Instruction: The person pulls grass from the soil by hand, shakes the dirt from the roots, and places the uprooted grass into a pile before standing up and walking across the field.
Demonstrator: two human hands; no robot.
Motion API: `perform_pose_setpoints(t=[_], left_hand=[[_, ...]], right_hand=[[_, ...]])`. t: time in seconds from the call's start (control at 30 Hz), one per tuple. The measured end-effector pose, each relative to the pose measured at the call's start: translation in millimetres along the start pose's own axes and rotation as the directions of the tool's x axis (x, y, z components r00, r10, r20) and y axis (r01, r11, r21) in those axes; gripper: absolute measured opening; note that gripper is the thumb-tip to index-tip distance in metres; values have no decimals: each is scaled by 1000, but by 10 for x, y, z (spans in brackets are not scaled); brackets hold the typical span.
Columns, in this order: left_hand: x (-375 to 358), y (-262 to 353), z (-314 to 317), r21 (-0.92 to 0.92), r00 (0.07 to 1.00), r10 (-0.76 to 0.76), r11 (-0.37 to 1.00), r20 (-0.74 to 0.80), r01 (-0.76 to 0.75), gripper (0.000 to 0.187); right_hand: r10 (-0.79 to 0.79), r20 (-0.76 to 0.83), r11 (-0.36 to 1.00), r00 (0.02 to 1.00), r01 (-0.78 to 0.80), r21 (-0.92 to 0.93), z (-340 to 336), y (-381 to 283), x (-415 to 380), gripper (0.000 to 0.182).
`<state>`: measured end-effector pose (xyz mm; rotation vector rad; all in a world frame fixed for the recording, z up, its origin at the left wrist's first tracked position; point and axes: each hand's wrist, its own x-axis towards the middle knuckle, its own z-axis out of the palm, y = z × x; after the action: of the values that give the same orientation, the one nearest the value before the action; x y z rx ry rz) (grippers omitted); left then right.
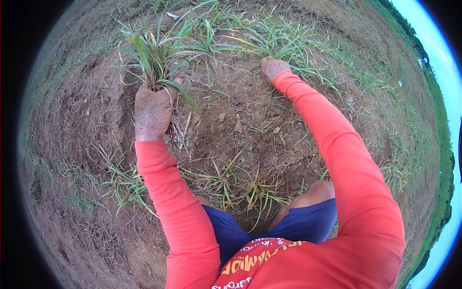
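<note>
My left hand is closed around a bundle of uprooted grass. Green blades fan out above the fist, and thin brown roots dangle below it. On the right, my right hand is down at the soil with its fingers curled in, at the near edge of a leafy grass clump. What those fingers hold, if anything, is hidden from this angle.
Bare brown soil with dry bits lies between my arms. A row of grass tufts grows in front of my knees. More grass stands at the far side, and a green field edge runs along the right.
</note>
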<state>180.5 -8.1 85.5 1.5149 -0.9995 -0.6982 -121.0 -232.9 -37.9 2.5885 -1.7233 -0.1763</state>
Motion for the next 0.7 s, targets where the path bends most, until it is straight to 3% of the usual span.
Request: perform_pose_setpoints(t=[0.07,0.2,0.3,0.33,0.37,0.43,0.47,0.53,0.57,0.63,0.67,0.7], left_hand=[[53,-44,0,32,998,-36,999,47,34,31],[126,-121,-5,38,998,-11,999,65,8,34],[180,-206,-70,34,997,-24,999,72,22,34],[129,-87,-34,34,1000,9,999,-7,-8,35],[153,-141,-70,52,1000,6,999,15,-7,35],[214,-240,-146,89,999,-1,996,51,-4,34],[220,-282,-184,128,997,24,991,68,-33,34],[194,-216,-199,203,990,72,975,120,-95,34],[175,-215,-155,140,993,60,987,99,-74,33],[156,-190,-101,15,999,40,999,37,-41,30],[108,-115,-131,106,998,43,993,48,-48,24],[136,-173,-186,169,980,188,966,67,-197,23]], right_hand=[[14,112,994,994,-1,-113,-143,-87,23,30],[39,263,997,964,-19,-78,16,57,567,35],[-246,584,794,773,506,-336,-51,112,698,36],[-165,496,923,852,311,-228,-54,173,663,37],[-100,455,973,885,183,-141,-56,261,600,38],[44,390,996,920,-70,52,-40,405,545,40],[164,374,984,913,-179,6,34,374,580,46],[51,375,997,926,-28,-67,-60,261,426,42],[1,376,994,926,41,-104,-150,231,316,40],[-112,397,935,911,232,-268,605,771,813,34],[-95,364,936,926,208,-284,569,701,729,31],[-9,310,969,951,84,-232,305,442,448,28]])
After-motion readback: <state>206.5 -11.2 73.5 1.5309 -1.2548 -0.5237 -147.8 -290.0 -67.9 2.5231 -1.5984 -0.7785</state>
